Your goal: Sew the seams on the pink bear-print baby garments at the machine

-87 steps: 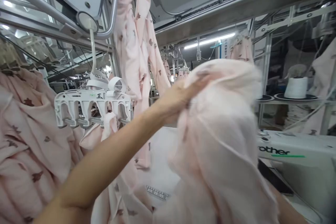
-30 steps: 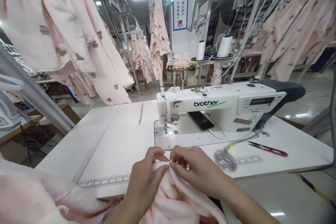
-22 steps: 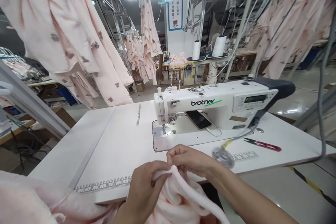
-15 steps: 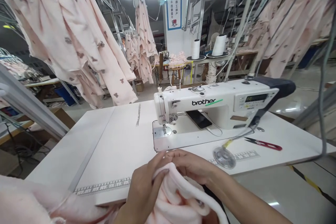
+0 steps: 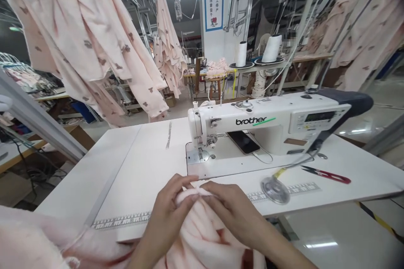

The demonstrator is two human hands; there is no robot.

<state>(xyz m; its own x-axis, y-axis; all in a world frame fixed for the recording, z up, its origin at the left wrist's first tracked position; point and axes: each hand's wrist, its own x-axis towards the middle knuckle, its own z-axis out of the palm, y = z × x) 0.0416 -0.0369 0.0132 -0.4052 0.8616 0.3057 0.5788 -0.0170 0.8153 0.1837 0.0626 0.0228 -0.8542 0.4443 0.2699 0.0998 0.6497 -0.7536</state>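
Broadly, the white tabletop (image 5: 142, 155) spreads widest to the left of the sewing machine (image 5: 268, 119), its near edge running a little in front of the machine; to the right, the board narrows toward a corner. Pink garments (image 5: 94, 42) hang beyond the machine on its left, hems near the far table edge. Before the machine's needle end, at the near table edge, is a pink cloth (image 5: 202, 227): its pinched edge lies crosswise, while the long folds drop away from the machine toward the person. The left hand (image 5: 172, 201) pinches that edge between thumb and fingers; the right hand (image 5: 229, 204) grips it just beside, though its curled fingers are partly hidden. Under the machine's arm lies a phone (image 5: 243, 141), slanting. To the machine's front right, red-handled snips (image 5: 328, 175) point leftward, near a clear disc (image 5: 275, 189).
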